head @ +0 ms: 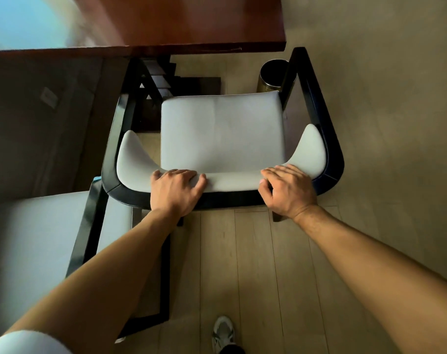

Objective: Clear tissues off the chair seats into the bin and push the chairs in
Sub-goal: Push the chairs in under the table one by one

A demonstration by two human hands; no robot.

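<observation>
We look straight down on a black-framed armchair (329, 139) with a pale grey seat cushion (222, 131); the seat is bare, and we see no tissue on it. Both hands sit on the curved backrest's padded top edge. The left hand (175, 191) lies palm-down, fingers spread and fairly straight over the padding, gripping nothing that we can confirm. The right hand (288, 190) has its fingers draped over the top and its thumb tucked in front of the rail; it appears to grip the backrest, though the fingertips are hidden behind the padding.

The chair's front sits just short of the reddish-brown wooden table (181, 24), whose far part is cut off and blurred. A dark cylindrical bin (272, 75) stands on the floor beyond the chair's right arm, partly hidden by the frame; we cannot make out its contents.

A second chair (51, 241) at lower left is half covered by the left forearm. One sneaker (223, 333) shows on the plank floor (255, 264) at bottom edge.
</observation>
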